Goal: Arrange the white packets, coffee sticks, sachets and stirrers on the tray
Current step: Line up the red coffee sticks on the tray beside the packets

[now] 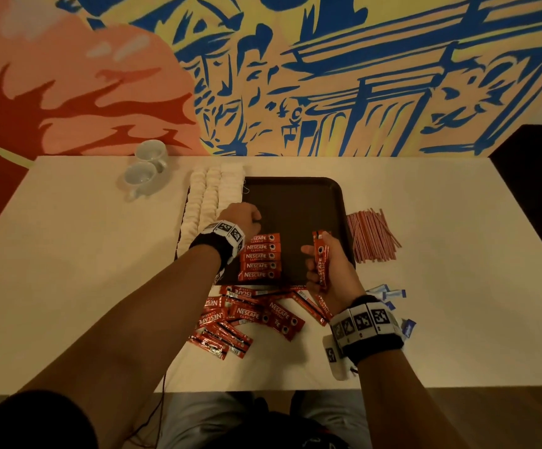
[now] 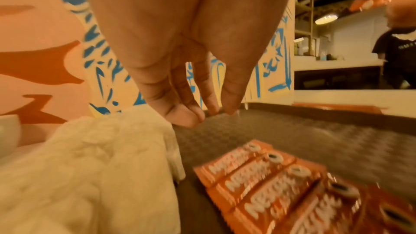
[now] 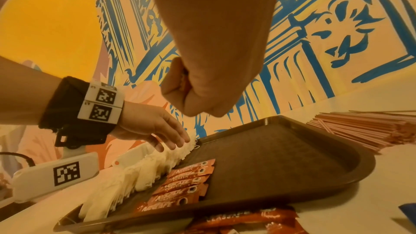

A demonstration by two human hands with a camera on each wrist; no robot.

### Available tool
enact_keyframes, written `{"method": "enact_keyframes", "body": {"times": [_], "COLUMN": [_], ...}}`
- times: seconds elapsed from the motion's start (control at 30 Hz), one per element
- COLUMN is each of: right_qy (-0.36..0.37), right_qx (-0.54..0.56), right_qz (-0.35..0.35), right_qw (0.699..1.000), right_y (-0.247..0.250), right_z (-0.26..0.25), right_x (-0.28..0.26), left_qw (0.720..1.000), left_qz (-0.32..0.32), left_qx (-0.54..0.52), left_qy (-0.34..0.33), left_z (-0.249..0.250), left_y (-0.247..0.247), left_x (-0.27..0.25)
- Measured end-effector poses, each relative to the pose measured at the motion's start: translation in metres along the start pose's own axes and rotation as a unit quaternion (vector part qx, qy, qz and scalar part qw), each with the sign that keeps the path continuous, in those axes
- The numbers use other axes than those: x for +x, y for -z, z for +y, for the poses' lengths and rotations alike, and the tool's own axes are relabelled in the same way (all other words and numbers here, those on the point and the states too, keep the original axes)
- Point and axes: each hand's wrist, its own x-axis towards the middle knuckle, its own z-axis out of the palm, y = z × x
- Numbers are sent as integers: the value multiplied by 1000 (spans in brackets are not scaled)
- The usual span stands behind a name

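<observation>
Head view: right hand (image 1: pixel 329 270) grips a bunch of red Nescafe coffee sticks (image 1: pixel 321 257) over the dark brown plastic tray (image 1: pixel 295 205). Left hand (image 1: pixel 242 218), fingers loose and empty, hangs beside the white packets (image 1: pixel 211 196), five laid sticks just below it.

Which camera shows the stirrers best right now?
Head view: the whole pile of stirrers lies on the table just right of the tray, none on it yet. The right wrist view catches only part of the pile at its edge, beyond the tray's far rim. The left wrist view shows no stirrers.
</observation>
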Motion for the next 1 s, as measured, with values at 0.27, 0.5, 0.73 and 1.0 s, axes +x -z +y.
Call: {"method": "enact_keyframes", "body": {"times": [0.27,0.5,0.73,1.0], "right_qy": [6,26,39,54], "right_qx": [40,-32,-51,-113], "right_qz": [-26,-57,-103,-148], "right_qw": [999,998,993,981], "right_y": [-10,-22,-29,-40], "right_z": [3,19,33,38], "right_x": [-15,-44,-58,-72], "left_qw": [975,956,945,933], "left_qz": [93,34,11,45], "left_qx": [-204,-290,-324,-356], "left_qy": [14,-38,-52,-43], "left_z": [1,5,2,1], "left_y": [38,16,2,16], "left_x": [-71,-150,-185,-194]}}
